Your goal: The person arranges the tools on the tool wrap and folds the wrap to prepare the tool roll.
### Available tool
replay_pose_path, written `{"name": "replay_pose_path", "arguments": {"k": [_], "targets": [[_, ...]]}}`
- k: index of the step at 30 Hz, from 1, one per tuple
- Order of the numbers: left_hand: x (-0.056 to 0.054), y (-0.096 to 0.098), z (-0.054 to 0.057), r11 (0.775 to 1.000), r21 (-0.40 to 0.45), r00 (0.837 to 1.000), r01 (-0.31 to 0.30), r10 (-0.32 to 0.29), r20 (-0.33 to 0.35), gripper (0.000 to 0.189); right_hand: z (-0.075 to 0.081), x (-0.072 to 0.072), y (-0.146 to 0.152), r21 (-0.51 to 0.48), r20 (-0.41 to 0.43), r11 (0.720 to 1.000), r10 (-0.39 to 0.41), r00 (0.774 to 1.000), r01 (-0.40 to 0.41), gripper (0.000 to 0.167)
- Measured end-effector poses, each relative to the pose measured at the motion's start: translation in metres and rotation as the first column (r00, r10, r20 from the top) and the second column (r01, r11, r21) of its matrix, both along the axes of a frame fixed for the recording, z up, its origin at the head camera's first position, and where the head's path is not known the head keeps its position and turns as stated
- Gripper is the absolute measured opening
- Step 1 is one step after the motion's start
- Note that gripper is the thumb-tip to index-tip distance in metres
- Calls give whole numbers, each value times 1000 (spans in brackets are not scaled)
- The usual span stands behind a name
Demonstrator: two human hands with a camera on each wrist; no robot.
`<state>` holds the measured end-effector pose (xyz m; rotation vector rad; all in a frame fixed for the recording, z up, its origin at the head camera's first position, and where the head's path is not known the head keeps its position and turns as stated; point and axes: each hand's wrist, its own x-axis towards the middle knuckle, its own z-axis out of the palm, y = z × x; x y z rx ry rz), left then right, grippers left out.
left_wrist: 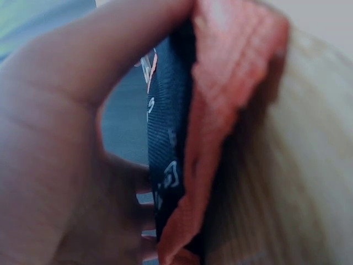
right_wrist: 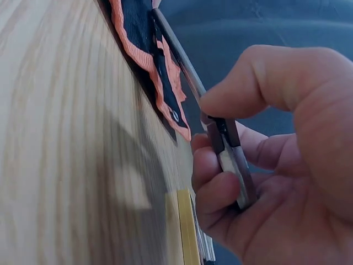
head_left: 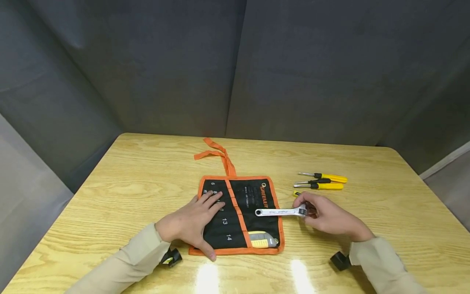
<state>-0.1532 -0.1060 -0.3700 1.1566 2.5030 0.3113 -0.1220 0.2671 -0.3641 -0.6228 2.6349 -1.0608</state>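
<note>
A black tool pouch (head_left: pixel 253 222) with orange edging lies flat on the table, with printed numbers down its pocket side. My left hand (head_left: pixel 192 222) rests on the pouch's left part, fingers spread and thumb over the lower orange edge (left_wrist: pixel 220 83). By its head end, my right hand (head_left: pixel 328 214) grips a silver adjustable wrench (head_left: pixel 279 212). The wrench's handle points left over the right part of the pouch; fingers and thumb close round its jaw end (right_wrist: pixel 231 160). In the pouch's lower right pocket sits a grey and yellow utility knife (head_left: pixel 262 240), partly covered by the orange band.
Beyond my right hand lie two yellow-handled screwdrivers (head_left: pixel 332 186) and a black-handled tool (head_left: pixel 321 181). A small yellow item (head_left: pixel 296 193) is partly hidden behind that hand. Orange tie straps (head_left: pixel 227 163) stretch from the pouch's far edge. Dark cloth (head_left: pixel 235 69) hangs behind the wooden table (head_left: pixel 147 179).
</note>
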Motion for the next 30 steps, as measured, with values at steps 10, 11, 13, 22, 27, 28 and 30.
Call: {"name": "replay_pose_path", "arguments": {"k": [10,11,13,22,27,28,30], "targets": [[0,0,-1,1000,14,1000,8,-7,-9,123,-1,1,-6,-49,-86,985,161,983,-166,31],[0,0,-1,1000,19,1000,11,-11,-12,123,-1,2,-7,-48,-93,984,165,982,-170,31],[-1,0,-2,1000,28,1000,15,-14,-17,123,-1,3,-9,-39,-108,985,163,981,-168,30],[-3,0,-4,999,42,998,30,-27,-62,121,0,5,-19,14,-147,985,170,974,-170,25],[-4,-1,-4,999,38,998,28,-25,-59,120,-1,5,-22,28,-150,988,154,977,-152,27],[-4,-1,-5,999,38,998,28,-26,-59,120,-2,5,-23,26,-148,988,153,977,-151,28],[-4,-1,-5,999,38,998,28,-25,-57,120,-3,6,-25,23,-144,988,152,978,-150,28]]}}
